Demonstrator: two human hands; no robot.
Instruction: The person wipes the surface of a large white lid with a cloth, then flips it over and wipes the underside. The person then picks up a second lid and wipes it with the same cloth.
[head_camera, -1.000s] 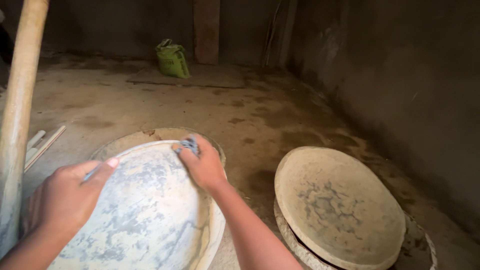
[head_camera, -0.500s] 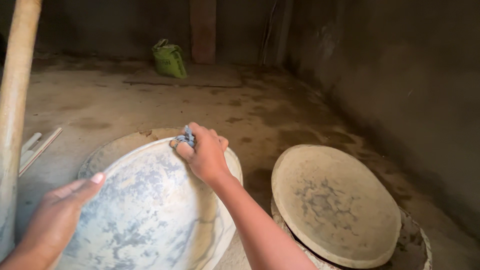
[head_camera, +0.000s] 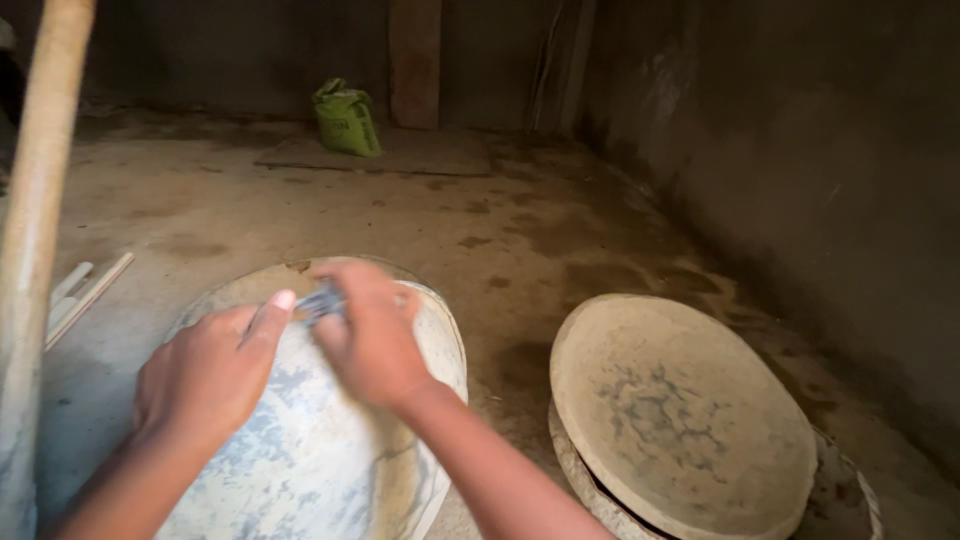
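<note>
On the floor left of the stacked round pans (head_camera: 680, 420), the upturned white-smeared pan (head_camera: 320, 450) carries both hands: left hand (head_camera: 205, 375) steadying, right hand (head_camera: 372, 335) clamped on a small scraper (head_camera: 320, 302), much residue seemingly left.

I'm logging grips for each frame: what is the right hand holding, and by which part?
The right hand pinches a small dark scrap by its right end, against the pale pan; motion blur hides its kind.

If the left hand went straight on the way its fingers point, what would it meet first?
The left hand, resting on the pale upturned pan, points up-right at the right hand and the small dark piece it grips; probably that first.
</note>
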